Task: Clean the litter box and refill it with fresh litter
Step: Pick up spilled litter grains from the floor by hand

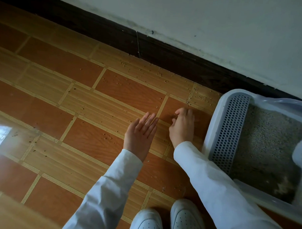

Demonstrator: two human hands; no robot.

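Observation:
A pale grey litter box [213,120] sits on the floor at the right, against the wall. It has a perforated grid step [230,127] on its left side and grey litter [269,144] inside. Part of a white scoop [301,154] shows at the right edge. My left hand [140,132] is flat and open, palm up, just above the floor. My right hand [182,125] is beside the box, fingers curled down, pinching loose litter grains [175,116] on the floor.
Brown wood-pattern floor tiles carry scattered litter grains [141,71], thickest near the dark skirting board [166,55] and the box's far corner. My two white shoes [167,221] are at the bottom. A bright glare patch [0,136] lies at the left.

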